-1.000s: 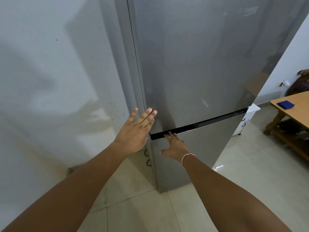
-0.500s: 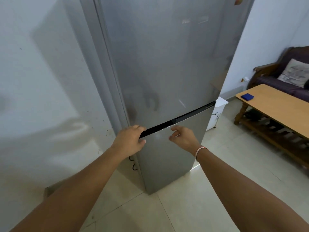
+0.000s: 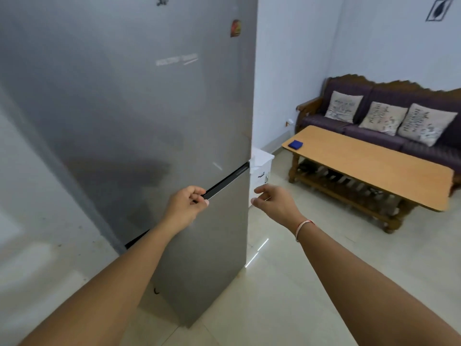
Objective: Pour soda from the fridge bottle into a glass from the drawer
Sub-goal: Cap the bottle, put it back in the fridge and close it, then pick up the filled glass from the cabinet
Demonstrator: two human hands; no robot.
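White-walled room: left hand grips the grey fridge's upper-door handle slot; right hand hovers relaxed, empty. Opening step; next, pull outward.

fridge door looks brushed metal, kinda satin; floor is glossy tile, worktop matt wood, sofa cloth.

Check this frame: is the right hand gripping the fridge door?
No: the right hand hangs free beside the fridge, while the left hand grips the door's edge.
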